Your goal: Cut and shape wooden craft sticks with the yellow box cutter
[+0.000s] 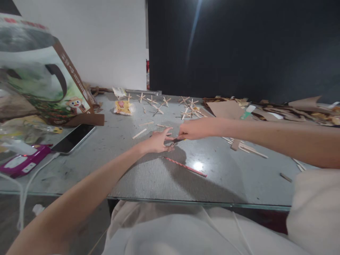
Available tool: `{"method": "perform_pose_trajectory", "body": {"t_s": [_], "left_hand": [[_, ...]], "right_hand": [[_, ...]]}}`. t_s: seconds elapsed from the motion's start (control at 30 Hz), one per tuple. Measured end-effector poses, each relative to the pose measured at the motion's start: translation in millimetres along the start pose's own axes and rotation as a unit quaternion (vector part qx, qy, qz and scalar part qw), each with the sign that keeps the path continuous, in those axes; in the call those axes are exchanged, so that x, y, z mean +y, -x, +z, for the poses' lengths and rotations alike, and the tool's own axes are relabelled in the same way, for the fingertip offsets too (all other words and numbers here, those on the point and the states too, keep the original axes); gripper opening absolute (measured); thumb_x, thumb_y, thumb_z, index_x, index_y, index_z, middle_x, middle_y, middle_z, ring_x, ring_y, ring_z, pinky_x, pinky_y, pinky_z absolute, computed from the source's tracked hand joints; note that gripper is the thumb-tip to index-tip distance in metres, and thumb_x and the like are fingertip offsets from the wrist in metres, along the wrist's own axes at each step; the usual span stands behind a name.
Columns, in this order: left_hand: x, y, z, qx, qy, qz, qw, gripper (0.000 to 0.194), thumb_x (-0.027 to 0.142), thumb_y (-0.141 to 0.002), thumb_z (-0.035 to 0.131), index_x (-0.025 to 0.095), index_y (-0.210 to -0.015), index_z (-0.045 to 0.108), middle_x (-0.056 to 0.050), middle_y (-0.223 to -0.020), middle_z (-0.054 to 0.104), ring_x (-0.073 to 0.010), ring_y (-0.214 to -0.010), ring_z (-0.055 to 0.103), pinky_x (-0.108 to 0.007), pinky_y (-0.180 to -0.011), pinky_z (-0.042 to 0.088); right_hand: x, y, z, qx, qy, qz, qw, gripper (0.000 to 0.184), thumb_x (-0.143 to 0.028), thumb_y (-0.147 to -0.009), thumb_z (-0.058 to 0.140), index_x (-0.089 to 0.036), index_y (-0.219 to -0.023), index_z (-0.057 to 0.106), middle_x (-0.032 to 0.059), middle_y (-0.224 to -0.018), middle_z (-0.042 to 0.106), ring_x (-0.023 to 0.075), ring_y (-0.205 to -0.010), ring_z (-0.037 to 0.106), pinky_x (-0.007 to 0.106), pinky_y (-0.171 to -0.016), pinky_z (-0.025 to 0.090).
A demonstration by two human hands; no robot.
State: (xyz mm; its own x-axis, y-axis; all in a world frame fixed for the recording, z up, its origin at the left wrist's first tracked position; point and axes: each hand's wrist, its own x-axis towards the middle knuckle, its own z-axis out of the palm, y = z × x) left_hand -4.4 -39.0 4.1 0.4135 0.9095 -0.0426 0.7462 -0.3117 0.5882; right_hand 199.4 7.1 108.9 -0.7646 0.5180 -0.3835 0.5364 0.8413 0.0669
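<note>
My right hand (193, 129) is closed around a thin dark tool (179, 140), which looks like a craft knife with a bit of yellow on it. The tool points left, towards my left hand (159, 140). That hand is low over the table with its fingers stretched and apart; whatever lies under its fingertips is too small to make out. Just beyond the fingers is a short wooden stick (162, 125), and to their left lies another flat wooden stick (139, 133). A red patterned pencil (185, 166) rests on the table nearer to me.
Several star shapes of crossed sticks (152, 100) stand at the back of the grey table (138, 177). A yellow packet (124, 107), phone (74, 139), purple power strip (25, 161) and large printed bag (39, 78) are leftward. Loose sticks (249, 148) and cardboard scraps (225, 108) lie rightward.
</note>
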Motion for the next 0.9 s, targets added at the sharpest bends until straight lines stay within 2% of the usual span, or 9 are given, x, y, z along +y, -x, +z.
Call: {"method": "perform_pose_trajectory", "body": {"t_s": [0.1,0.2,0.27,0.37,0.47,0.57,0.67,0.83,0.9], "left_hand": [[2.2,1.5,0.1,0.003,-0.006,0.000,1.000,0.103,0.051,-0.091,0.077,0.023,-0.170,0.018,-0.018,-0.150,0.067,-0.0338,-0.159,0.042,-0.055,-0.130,0.019],[3.1,2.8,-0.5,0.005,-0.017,-0.003,1.000,0.100,0.048,-0.091,0.075,0.025,-0.170,0.019,-0.016,-0.148,0.069,-0.0348,-0.158,0.044,-0.056,-0.130,0.018],[3.5,3.3,-1.1,0.000,-0.017,-0.006,1.000,0.101,0.047,-0.091,0.075,0.023,-0.171,0.018,-0.016,-0.147,0.069,-0.0354,-0.158,0.043,-0.056,-0.130,0.017],[4.6,4.0,-1.9,-0.006,-0.012,-0.010,1.000,0.101,0.046,-0.091,0.073,0.023,-0.171,0.015,-0.016,-0.148,0.068,-0.0356,-0.160,0.039,-0.056,-0.129,0.017],[5.7,5.2,-2.2,-0.008,-0.011,-0.013,1.000,0.100,0.046,-0.092,0.072,0.023,-0.172,0.015,-0.015,-0.149,0.068,-0.0348,-0.160,0.039,-0.054,-0.129,0.018],[5.3,6.0,-1.9,0.000,-0.013,-0.008,1.000,0.101,0.052,-0.092,0.072,0.022,-0.171,0.017,-0.016,-0.147,0.069,-0.0353,-0.161,0.038,-0.053,-0.129,0.018],[3.4,5.5,-1.0,0.006,-0.018,-0.002,1.000,0.101,0.056,-0.092,0.073,0.022,-0.170,0.019,-0.017,-0.145,0.070,-0.0361,-0.158,0.043,-0.054,-0.129,0.019],[1.2,2.0,-0.2,0.000,-0.012,-0.001,1.000,0.103,0.052,-0.091,0.076,0.023,-0.171,0.018,-0.017,-0.148,0.068,-0.0345,-0.156,0.047,-0.055,-0.129,0.019],[1.2,0.6,-0.3,0.002,-0.005,0.000,1.000,0.104,0.051,-0.090,0.077,0.025,-0.171,0.018,-0.016,-0.150,0.067,-0.0340,-0.157,0.046,-0.054,-0.130,0.020]], "right_hand": [[10.4,1.9,16.8,0.026,-0.023,-0.017,0.999,0.050,-0.033,-0.112,0.039,-0.011,-0.098,0.082,0.0087,-0.068,0.071,0.0147,-0.056,0.053,0.030,-0.060,0.035],[18.2,4.5,31.3,0.063,-0.019,-0.069,0.995,0.042,-0.031,-0.111,0.043,-0.017,-0.115,0.082,0.0094,-0.086,0.079,0.0157,-0.064,0.061,0.028,-0.062,0.038],[17.4,7.0,36.0,0.077,0.053,-0.067,0.993,0.038,-0.030,-0.110,0.045,-0.020,-0.123,0.080,0.0093,-0.085,0.078,0.0175,-0.064,0.063,0.028,-0.060,0.037],[6.6,11.3,35.7,0.077,0.195,-0.071,0.975,0.037,-0.028,-0.110,0.047,-0.015,-0.128,0.076,0.0107,-0.078,0.076,0.0204,-0.063,0.064,0.030,-0.059,0.033],[-8.7,14.5,31.2,0.054,0.234,-0.063,0.969,0.035,-0.024,-0.109,0.049,-0.013,-0.132,0.073,0.0123,-0.078,0.076,0.0222,-0.065,0.065,0.032,-0.058,0.031],[-17.8,14.7,26.8,0.050,0.188,-0.022,0.981,0.033,-0.019,-0.106,0.049,-0.013,-0.123,0.076,0.0136,-0.081,0.075,0.0211,-0.064,0.063,0.032,-0.057,0.031],[-14.2,11.3,24.4,0.036,0.091,0.007,0.995,0.029,-0.025,-0.103,0.052,-0.013,-0.108,0.078,0.0120,-0.081,0.073,0.0181,-0.059,0.057,0.031,-0.055,0.031],[7.5,3.4,25.1,0.020,-0.063,-0.012,0.998,0.031,-0.033,-0.098,0.052,-0.019,-0.078,0.070,0.0013,-0.059,0.057,0.0142,-0.051,0.045,0.030,-0.055,0.034],[13.2,1.6,25.3,-0.007,-0.116,0.001,0.993,0.032,-0.035,-0.098,0.052,-0.020,-0.074,0.066,-0.0012,-0.054,0.051,0.0140,-0.049,0.044,0.030,-0.054,0.036]]}}
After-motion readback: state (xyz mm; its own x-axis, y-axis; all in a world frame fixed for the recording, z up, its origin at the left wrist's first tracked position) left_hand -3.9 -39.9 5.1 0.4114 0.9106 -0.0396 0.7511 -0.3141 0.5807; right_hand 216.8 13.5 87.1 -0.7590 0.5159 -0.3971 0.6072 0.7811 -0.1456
